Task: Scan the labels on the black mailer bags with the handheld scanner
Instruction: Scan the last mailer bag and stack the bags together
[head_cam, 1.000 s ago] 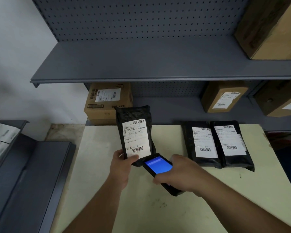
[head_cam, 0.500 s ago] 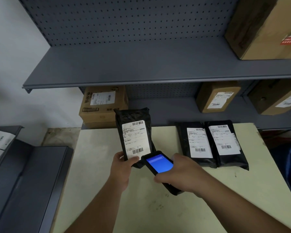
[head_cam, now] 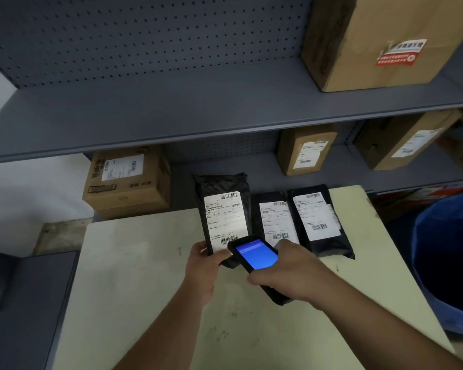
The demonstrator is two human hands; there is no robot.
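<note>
My left hand (head_cam: 202,265) holds a black mailer bag (head_cam: 222,193) upright by its lower edge, white label facing me. My right hand (head_cam: 286,273) grips the black handheld scanner (head_cam: 257,256), whose screen glows blue; its top end sits against the lower barcode of the held bag. Two more black mailer bags lie flat side by side on the pale table (head_cam: 134,276): the middle bag (head_cam: 274,217) is partly hidden by the scanner and my right hand, the right bag (head_cam: 318,217) is in full view.
Grey metal shelves (head_cam: 171,121) with a pegboard back rise behind the table. Cardboard boxes stand on them: one at left (head_cam: 126,182), two at right (head_cam: 305,150), a large one on top (head_cam: 385,41). A blue bin (head_cam: 447,260) stands at right, a dark grey surface (head_cam: 24,303) at left.
The view has swung right and down, bringing the blue bin into sight. The held bag now stands closer to the two flat bags. Scanner stays at the lower barcode.
</note>
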